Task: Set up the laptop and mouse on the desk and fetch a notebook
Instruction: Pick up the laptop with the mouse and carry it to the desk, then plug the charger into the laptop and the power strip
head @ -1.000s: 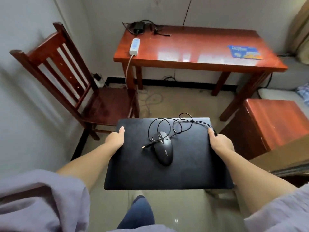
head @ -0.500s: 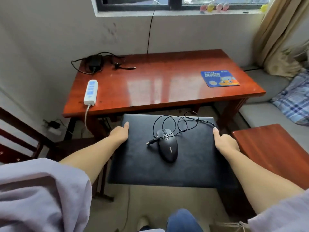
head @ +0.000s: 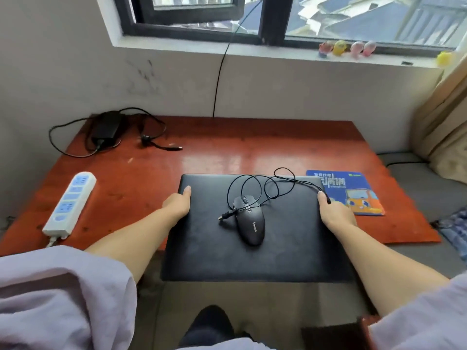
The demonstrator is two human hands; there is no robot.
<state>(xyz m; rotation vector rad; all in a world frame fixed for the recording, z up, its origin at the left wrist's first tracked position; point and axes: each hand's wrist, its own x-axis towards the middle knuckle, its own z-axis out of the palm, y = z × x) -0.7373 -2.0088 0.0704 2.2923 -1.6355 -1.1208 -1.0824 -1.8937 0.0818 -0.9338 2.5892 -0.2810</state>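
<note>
- while your left hand (head: 177,204) and right hand (head: 334,213) each clamp a side edge of the closed laptop (head: 252,253), it sits mid-frame, far half over the worktop (head: 227,152), near half off it.
- the mouse (head: 250,221) rides on the lid with its cable (head: 265,185) looped.
- left, by my read: set it down, open it, move the mouse to the blue pad (head: 353,190) at right.
- no notebook or container shows.
</note>
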